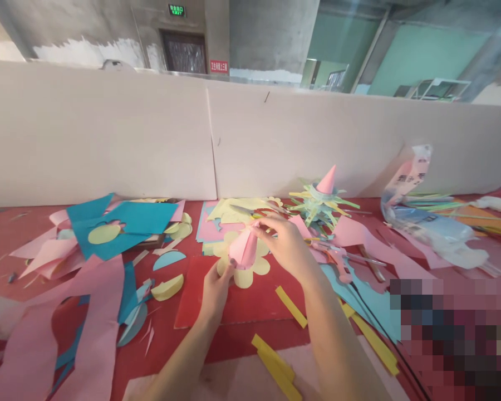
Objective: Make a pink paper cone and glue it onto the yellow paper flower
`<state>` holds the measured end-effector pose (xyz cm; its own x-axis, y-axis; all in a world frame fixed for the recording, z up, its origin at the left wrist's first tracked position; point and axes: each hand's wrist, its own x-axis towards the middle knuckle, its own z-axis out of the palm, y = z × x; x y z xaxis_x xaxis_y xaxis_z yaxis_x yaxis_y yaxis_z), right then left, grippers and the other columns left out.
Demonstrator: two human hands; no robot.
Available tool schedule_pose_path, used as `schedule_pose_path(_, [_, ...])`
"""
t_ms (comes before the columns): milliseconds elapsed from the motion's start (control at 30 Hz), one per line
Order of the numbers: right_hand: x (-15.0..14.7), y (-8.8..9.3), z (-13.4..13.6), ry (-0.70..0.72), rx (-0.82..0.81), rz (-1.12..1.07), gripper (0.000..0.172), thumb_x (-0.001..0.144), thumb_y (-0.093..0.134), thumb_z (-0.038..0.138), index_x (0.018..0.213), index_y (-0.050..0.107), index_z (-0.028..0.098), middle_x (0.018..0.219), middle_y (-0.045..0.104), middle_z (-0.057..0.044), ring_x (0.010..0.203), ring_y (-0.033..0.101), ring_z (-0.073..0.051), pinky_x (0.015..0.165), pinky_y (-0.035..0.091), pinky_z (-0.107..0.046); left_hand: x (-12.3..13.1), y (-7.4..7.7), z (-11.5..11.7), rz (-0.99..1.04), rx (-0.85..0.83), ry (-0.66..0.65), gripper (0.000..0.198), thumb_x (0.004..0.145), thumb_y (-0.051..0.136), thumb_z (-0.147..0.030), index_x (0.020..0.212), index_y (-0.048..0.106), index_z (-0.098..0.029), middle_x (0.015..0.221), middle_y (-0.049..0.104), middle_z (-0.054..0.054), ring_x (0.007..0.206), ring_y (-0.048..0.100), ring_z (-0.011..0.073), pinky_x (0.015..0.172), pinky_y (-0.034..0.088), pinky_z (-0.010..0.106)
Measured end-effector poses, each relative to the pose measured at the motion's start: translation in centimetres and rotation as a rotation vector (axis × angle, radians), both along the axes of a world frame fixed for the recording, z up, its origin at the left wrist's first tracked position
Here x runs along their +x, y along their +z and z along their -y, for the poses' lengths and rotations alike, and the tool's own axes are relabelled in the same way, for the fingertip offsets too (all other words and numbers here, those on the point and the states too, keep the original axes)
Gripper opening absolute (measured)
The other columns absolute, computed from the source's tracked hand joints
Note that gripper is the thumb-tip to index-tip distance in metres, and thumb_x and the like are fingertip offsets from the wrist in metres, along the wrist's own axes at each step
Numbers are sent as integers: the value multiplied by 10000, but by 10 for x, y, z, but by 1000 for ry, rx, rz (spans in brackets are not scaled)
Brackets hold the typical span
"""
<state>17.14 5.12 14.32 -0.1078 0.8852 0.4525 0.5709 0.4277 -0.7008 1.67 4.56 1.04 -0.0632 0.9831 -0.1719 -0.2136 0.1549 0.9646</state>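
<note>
A pink paper cone [242,252] is between my two hands, its tip up. My right hand [284,236] pinches it near the tip. My left hand [215,281] has thumb and fingers closed on its lower left edge. Behind and under the cone is a pale yellow paper flower [260,266] with rounded petals; whether the cone touches it I cannot tell. A red board [242,306] lies below them. To the right of my right hand rests a pink glue gun [340,264] with a black cord.
A fringed green paper piece topped with a pink cone [328,181] stands at the back right. Pink [100,312] and teal paper scraps [144,217] cover the left. Yellow strips [275,367] lie in front. A clear plastic bag [434,228] sits right, before a white partition [317,145].
</note>
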Motion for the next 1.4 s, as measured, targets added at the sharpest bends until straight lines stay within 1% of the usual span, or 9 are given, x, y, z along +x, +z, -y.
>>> schedule_pose_path(167, [5,-1,2,1,34,26,179,894,527,285,898,694,220,910,626,-40,799,596,-149,743,487,-287,2,3,-3,-60,74,41,502,747,615,-575,999,636,-141,959,685,75,862,648,214,681,544,275])
schedule_pose_path(367, [13,-3,0,42,-43,59,192,902,516,286,897,693,214,867,606,-26,788,592,-137,741,479,-279,-7,2,-11,-253,93,69,501,732,666,-490,1096,605,-151,790,690,42,788,661,205,672,514,267])
schedule_pose_path(567, [9,-10,-7,9,-88,92,171,890,540,254,912,706,220,888,610,-33,763,585,-135,744,471,-286,-8,5,-4,-623,418,181,471,882,500,-426,1304,462,-221,1273,557,127,1187,535,242,976,444,400])
schedule_pose_path(700, [3,-17,-9,9,-147,147,159,873,571,278,936,709,230,909,650,-41,787,609,-153,734,466,-289,-3,-3,3,-844,547,-64,609,881,498,-399,1426,298,-214,1430,424,153,1366,351,271,1088,330,462])
schedule_pose_path(800, [10,-17,-7,-93,-198,244,133,816,629,249,919,710,229,886,686,-54,774,628,-182,672,455,-291,0,-13,4,-965,530,-217,753,852,527,-342,1478,152,-155,1400,451,193,1367,348,294,1100,288,501])
schedule_pose_path(967, [36,-15,10,-209,-290,401,222,786,537,122,639,668,223,669,666,-10,604,602,-160,528,381,-263,1,-24,2,-1057,527,-246,784,862,515,-333,1488,87,-135,1424,436,194,1369,348,292,1131,241,486])
schedule_pose_path(1233, [82,-64,52,-208,-613,354,105,780,598,216,797,701,224,921,725,-33,846,667,-189,720,466,-281,5,-15,4,-1156,523,-52,754,866,543,-442,1472,179,-178,1513,309,172,1399,282,321,1129,208,563])
schedule_pose_path(1333, [98,-78,59,-208,-583,299,129,792,578,237,819,703,218,922,722,-37,857,666,-196,767,473,-297,6,0,12,-1017,657,64,533,891,515,-415,1364,402,-198,1403,457,150,1314,405,291,1069,343,480])
schedule_pose_path(1400, [107,-83,60,-192,-587,275,132,787,584,243,832,706,218,933,718,-41,871,663,-202,776,478,-303,8,10,19,-915,747,-110,271,927,459,-355,1108,609,-221,1102,640,92,1063,580,229,934,450,380])
